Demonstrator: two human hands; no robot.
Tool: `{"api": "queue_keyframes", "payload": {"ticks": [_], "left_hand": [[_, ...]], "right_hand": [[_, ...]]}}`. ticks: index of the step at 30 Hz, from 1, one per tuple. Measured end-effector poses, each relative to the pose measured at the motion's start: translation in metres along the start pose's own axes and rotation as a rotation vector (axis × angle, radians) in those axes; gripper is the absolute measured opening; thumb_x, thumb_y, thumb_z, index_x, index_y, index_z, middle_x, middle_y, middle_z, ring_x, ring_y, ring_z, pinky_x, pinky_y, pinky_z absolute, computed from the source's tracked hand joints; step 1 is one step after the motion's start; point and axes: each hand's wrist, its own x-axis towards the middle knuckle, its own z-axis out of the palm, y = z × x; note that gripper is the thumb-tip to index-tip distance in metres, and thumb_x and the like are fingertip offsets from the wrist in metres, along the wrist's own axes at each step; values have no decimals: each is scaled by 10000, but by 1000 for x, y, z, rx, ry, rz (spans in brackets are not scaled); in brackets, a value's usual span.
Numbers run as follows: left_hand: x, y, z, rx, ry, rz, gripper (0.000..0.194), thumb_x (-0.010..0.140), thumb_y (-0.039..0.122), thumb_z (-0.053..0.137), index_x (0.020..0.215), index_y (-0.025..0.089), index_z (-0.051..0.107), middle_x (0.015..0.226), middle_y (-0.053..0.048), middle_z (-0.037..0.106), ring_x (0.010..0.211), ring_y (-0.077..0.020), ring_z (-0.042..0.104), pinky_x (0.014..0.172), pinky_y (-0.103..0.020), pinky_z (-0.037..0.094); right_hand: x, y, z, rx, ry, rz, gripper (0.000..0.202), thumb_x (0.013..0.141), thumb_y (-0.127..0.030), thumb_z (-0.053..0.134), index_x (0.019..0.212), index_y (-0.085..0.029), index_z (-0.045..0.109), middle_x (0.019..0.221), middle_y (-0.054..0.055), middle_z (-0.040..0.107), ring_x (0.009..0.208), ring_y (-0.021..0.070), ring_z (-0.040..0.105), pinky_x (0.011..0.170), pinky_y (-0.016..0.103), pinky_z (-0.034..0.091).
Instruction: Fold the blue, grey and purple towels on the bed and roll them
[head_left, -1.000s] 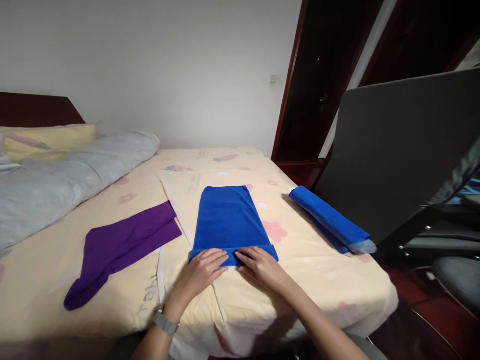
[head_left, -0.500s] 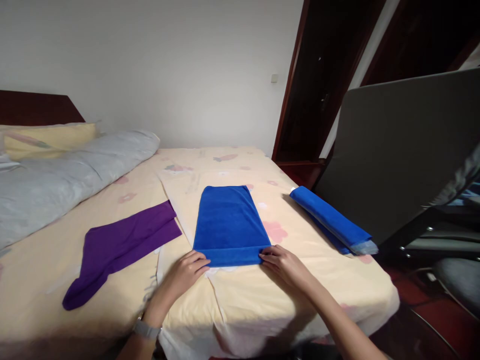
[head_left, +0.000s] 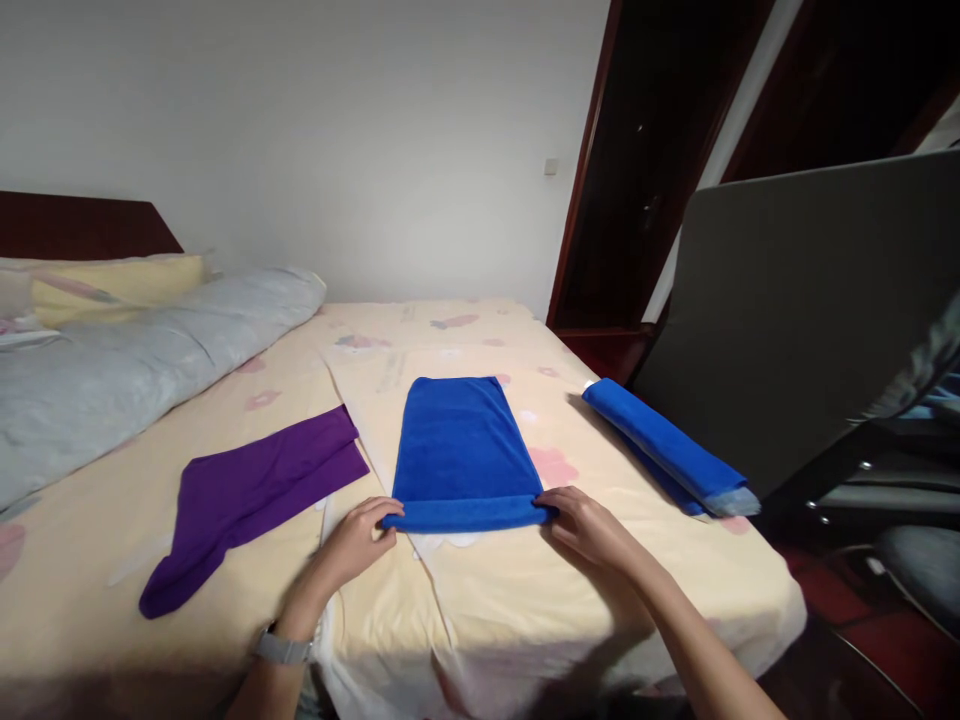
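A blue cloth [head_left: 466, 445] lies flat on the bed, its near edge folded over into a narrow band. My left hand [head_left: 360, 540] pinches the left end of that band, with a silver watch on the wrist. At the band's right end, my right hand [head_left: 589, 527] grips the corner between thumb and fingers. A purple cloth [head_left: 251, 495], partly folded, rests to the left. Over on the right lies a folded blue bundle [head_left: 664, 440] with clear plastic showing at its near end.
The bed [head_left: 390, 640] has a patterned yellow sheet. A grey-white quilt [head_left: 165, 350] and a yellow pillow [head_left: 127, 285] are at the back left. A dark panel [head_left: 802, 320] stands beyond the bed's right side, near a dark door [head_left: 637, 180].
Both hands have moved outward to the ends of the folded band. The band looks narrower and more rounded. The view has shifted slightly.
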Motion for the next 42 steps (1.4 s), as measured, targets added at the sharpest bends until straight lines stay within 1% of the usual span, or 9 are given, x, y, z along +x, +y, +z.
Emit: {"api": "queue_keyframes", "payload": {"ticks": [2, 5, 8, 12, 16, 23, 28, 35, 42], "left_hand": [[5, -3, 0, -75, 13, -101, 240, 827, 258, 551, 1006, 237, 709, 1073, -56, 734, 984, -206, 676, 885, -302, 526], [16, -8, 4, -168, 124, -255, 313, 833, 424, 575, 1037, 215, 688, 899, -39, 749, 834, -195, 696, 765, -274, 535], [29, -13, 13, -211, 282, -378, 416, 809, 514, 590, 1043, 182, 679, 926, -72, 764, 881, -224, 714, 779, -288, 530], [39, -18, 19, -181, 321, -456, 397, 774, 546, 621, 872, 173, 714, 891, -116, 782, 908, -286, 725, 778, -317, 514], [41, -19, 18, -177, 309, -493, 366, 737, 538, 649, 782, 181, 717, 824, -107, 787, 874, -296, 730, 734, -313, 505], [44, -26, 20, -274, 260, -518, 357, 728, 527, 627, 753, 177, 696, 729, -76, 761, 746, -259, 722, 646, -299, 502], [44, -24, 22, -408, 263, -541, 389, 681, 561, 666, 727, 174, 662, 621, -31, 701, 649, -215, 696, 613, -281, 513], [46, -14, 21, -600, 298, -575, 437, 640, 559, 717, 749, 146, 626, 551, 24, 603, 498, -122, 593, 491, -220, 455], [39, -4, 15, -734, 329, -603, 482, 552, 523, 806, 770, 148, 594, 682, -6, 660, 619, -155, 680, 649, -285, 575]], "right_hand": [[4, 2, -1, 123, 5, 93, 332, 832, -172, 542, 1114, -204, 714, 1089, 78, 710, 1013, 250, 651, 908, 363, 518], [16, 9, 3, 327, 85, 229, 314, 896, -253, 526, 1156, -186, 688, 1048, 73, 733, 950, 238, 687, 850, 331, 539], [32, 20, 11, 403, 219, 377, 373, 919, -354, 549, 1215, -150, 650, 1090, 100, 731, 1010, 251, 685, 869, 330, 539], [46, 33, 20, 374, 250, 541, 408, 877, -421, 619, 1139, -116, 691, 1044, 133, 742, 1010, 275, 693, 828, 326, 557], [50, 39, 25, 407, 244, 574, 301, 825, -365, 677, 1015, -138, 734, 998, 105, 755, 936, 249, 713, 750, 270, 561], [54, 42, 32, 543, 259, 669, 190, 811, -320, 688, 873, -144, 727, 669, 46, 725, 587, 172, 677, 490, 209, 500], [57, 35, 32, 710, 303, 688, 132, 800, -278, 707, 864, -163, 697, 764, 55, 739, 636, 174, 699, 555, 231, 573], [56, 26, 26, 867, 351, 708, 133, 766, -209, 732, 864, -148, 666, 681, 19, 689, 535, 119, 626, 577, 232, 575], [46, 24, 13, 911, 354, 699, 225, 721, -173, 732, 933, -146, 662, 778, 29, 695, 563, 111, 612, 548, 221, 538]]}}
